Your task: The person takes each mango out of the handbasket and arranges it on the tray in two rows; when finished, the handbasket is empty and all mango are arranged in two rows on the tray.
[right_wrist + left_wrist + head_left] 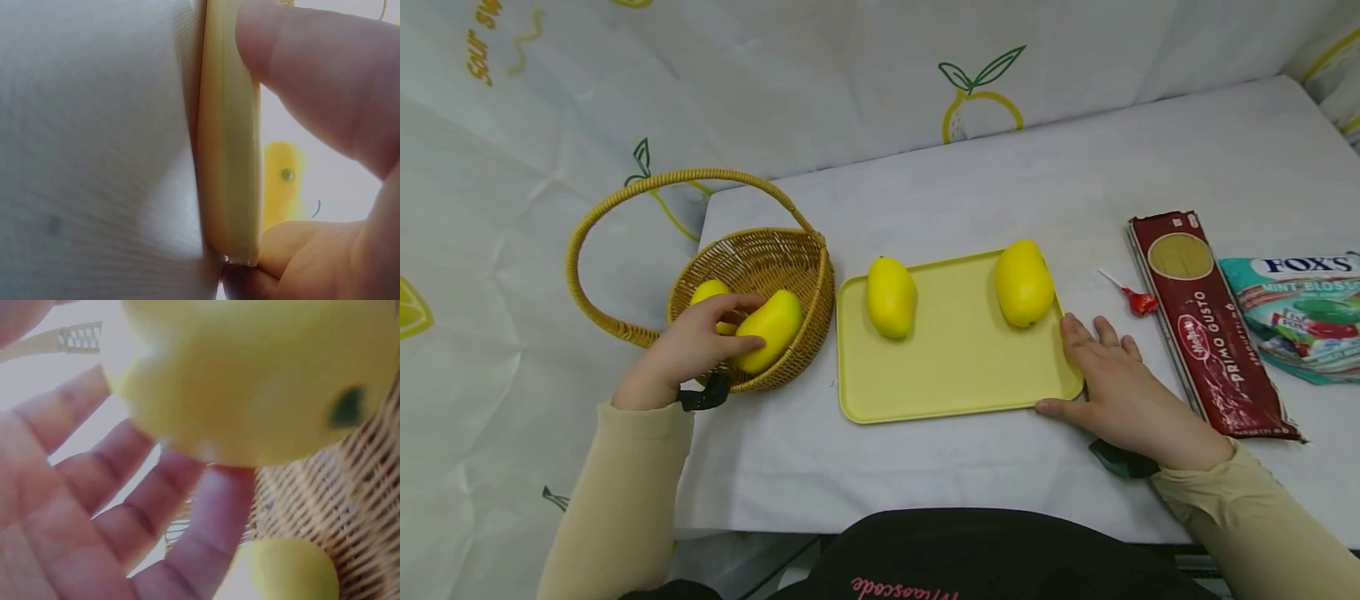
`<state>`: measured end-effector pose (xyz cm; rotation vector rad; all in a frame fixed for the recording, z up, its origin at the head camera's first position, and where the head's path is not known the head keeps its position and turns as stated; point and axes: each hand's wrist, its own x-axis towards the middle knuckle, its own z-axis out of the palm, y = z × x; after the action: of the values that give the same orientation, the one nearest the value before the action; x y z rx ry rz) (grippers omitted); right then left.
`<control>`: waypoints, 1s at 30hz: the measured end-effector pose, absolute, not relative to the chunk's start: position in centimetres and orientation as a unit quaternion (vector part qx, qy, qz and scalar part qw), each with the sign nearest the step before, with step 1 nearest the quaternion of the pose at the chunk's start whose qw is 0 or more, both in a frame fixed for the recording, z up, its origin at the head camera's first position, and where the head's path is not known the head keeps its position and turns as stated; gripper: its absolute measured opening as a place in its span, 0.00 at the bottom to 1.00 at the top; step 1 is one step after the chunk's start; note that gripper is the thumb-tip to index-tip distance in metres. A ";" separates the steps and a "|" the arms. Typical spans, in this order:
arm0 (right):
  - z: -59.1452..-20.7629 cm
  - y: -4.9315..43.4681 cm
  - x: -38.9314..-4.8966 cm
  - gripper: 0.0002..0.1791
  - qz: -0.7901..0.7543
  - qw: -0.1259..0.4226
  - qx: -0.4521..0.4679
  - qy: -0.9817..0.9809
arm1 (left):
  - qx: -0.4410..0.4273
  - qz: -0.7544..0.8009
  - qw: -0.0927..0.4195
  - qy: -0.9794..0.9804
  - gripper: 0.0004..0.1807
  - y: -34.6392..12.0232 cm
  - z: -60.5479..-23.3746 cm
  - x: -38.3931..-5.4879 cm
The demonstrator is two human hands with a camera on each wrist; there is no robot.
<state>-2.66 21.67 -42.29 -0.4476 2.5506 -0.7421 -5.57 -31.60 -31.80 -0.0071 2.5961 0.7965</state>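
Observation:
My left hand [703, 342] grips a yellow mango [772, 332] with a greenish end, inside the wicker basket [808, 354]. In the left wrist view its fingers [215, 506] lie along the mango's side. Partly hidden behind this hand, another yellow fruit [709, 292] sits in the basket. On the right, my right hand [1112, 392] rests at the near right corner of the yellow tray [955, 358], fingers spread. Its thumb [262, 44] touches the tray's rim in the right wrist view. One mango [891, 297] lies on the tray's left part, another [1025, 283] at its far right corner.
Right of the tray lie a red lollipop [1138, 302], a long dark red spaghetti pack [1213, 350] and a teal bag of Fox's candy [1300, 333]. The basket's tall handle [700, 175] arches up at the left. A patterned cloth [850, 75] hangs behind the table.

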 end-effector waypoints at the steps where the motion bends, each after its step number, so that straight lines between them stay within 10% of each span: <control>1: -42.3 21.7 -2.7 0.71 -0.269 0.221 -0.162 0.923 | -0.011 0.296 0.198 0.934 0.35 -31.5 -31.8 -5.4; 17: -41.9 22.3 -2.6 0.71 -0.276 0.208 -0.157 0.925 | -0.063 0.611 -0.116 0.781 0.32 -23.3 -32.2 -0.9; 30: -42.3 21.7 -2.3 0.70 -0.288 0.208 -0.152 0.922 | -0.045 0.676 -0.070 0.732 0.33 -13.6 -37.0 -0.4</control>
<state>-2.27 21.68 -42.26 -0.4231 2.5671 -0.8007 -0.41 -13.63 -36.99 -0.1482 2.4089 2.2245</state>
